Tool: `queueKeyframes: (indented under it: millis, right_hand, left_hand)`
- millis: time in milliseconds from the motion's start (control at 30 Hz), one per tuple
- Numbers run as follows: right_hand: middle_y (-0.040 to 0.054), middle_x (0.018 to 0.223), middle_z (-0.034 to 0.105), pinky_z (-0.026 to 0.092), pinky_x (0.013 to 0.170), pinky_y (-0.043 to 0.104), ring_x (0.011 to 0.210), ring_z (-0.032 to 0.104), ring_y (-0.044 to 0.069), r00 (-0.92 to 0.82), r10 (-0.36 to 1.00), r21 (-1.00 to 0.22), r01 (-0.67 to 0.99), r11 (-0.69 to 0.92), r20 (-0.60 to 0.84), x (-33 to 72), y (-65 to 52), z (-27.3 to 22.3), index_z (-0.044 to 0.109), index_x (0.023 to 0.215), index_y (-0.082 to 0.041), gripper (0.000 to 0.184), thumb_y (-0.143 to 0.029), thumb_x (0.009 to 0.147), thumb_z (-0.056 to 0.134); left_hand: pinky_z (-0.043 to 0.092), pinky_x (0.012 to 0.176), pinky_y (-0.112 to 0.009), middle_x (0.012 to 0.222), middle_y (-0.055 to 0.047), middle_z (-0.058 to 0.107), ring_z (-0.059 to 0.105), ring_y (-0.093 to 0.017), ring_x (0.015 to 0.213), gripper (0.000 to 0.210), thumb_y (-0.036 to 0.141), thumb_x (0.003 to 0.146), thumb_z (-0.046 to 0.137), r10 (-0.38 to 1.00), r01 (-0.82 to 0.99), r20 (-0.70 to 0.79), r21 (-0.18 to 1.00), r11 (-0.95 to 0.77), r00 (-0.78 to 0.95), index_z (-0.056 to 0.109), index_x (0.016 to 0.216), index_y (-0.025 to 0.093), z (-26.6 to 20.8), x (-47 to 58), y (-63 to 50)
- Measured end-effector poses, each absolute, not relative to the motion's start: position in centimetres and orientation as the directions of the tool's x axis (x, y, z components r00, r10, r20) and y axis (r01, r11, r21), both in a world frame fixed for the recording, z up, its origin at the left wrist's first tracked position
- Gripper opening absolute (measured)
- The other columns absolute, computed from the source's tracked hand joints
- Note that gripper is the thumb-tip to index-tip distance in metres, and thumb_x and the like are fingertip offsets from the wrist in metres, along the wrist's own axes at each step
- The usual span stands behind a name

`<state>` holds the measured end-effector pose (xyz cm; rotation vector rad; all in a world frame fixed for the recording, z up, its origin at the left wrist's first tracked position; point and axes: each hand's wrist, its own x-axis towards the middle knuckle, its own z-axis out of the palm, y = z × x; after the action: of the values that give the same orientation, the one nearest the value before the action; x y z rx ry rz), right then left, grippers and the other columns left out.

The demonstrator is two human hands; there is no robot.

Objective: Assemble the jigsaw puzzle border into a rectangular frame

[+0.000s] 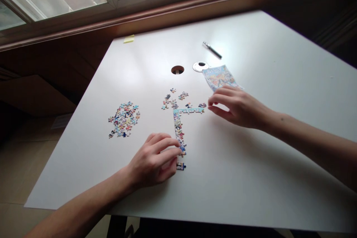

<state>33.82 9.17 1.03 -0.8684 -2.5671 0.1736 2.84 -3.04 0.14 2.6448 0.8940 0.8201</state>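
- Running toward 3 and 6 o'clock: joined puzzle border (179, 128)
- Unplaced: pile (124, 119), 9 o'clock (most pieces, seemingly)
- Left hand (153, 158), right hand (242, 107): grips half-curled, holds unclear

Jigsaw border (177, 122) joined in an L: pale-blue arm across the top, multicoloured arm running down from its left end. Single piece (180, 166) just below that arm, apart, knob pointing right, left edge partly hidden. Loose pieces (183, 95) scattered above the corner; dense mixed-colour heap (124, 119) well left
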Motion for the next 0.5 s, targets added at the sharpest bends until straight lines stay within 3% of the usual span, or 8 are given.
queueKeyframes:
  millis: [133,333,500]
  right_hand:
    - [0.0084,0.087,0.066,0.049,0.077,0.039,0.084,0.06,0.024,-0.611,0.661,-0.296,0.596,0.746,0.435,36.6,7.2,-0.9,0.064,0.091,-0.022,0.008,-0.024,0.093,0.057]
    - [0.0065,0.084,0.063,0.046,0.07,0.034,0.075,0.056,0.02,-0.651,0.678,-0.314,0.6,0.736,0.343,36.3,7.0,-1.1,0.062,0.093,-0.021,0.009,-0.022,0.094,0.054]
    - [0.0057,0.083,0.061,0.046,0.07,0.034,0.076,0.057,0.021,-0.66,0.67,-0.307,0.596,0.742,0.339,36.2,7.2,-1.2,0.06,0.091,-0.022,0.006,-0.022,0.093,0.054]
  left_hand:
    - [0.046,0.092,-0.038,0.109,-0.007,0.074,0.062,-0.024,0.105,0.018,0.018,0.087,0.067,0.644,0.526,0.419,0.371,-0.765,0.64,0.067,0.105,0.022,0.0,3.0,-2.7]
    - [0.041,0.095,-0.04,0.112,-0.004,0.074,0.061,-0.025,0.109,0.01,0.023,0.089,0.068,0.706,0.587,0.359,0.394,-0.707,0.61,0.069,0.099,0.023,-0.3,3.3,-2.0]
    - [0.038,0.1,-0.042,0.12,-0.005,0.072,0.059,-0.027,0.117,0.016,0.026,0.089,0.068,0.741,0.609,0.345,0.424,-0.67,0.576,0.068,0.104,0.023,-0.1,3.4,-1.8]
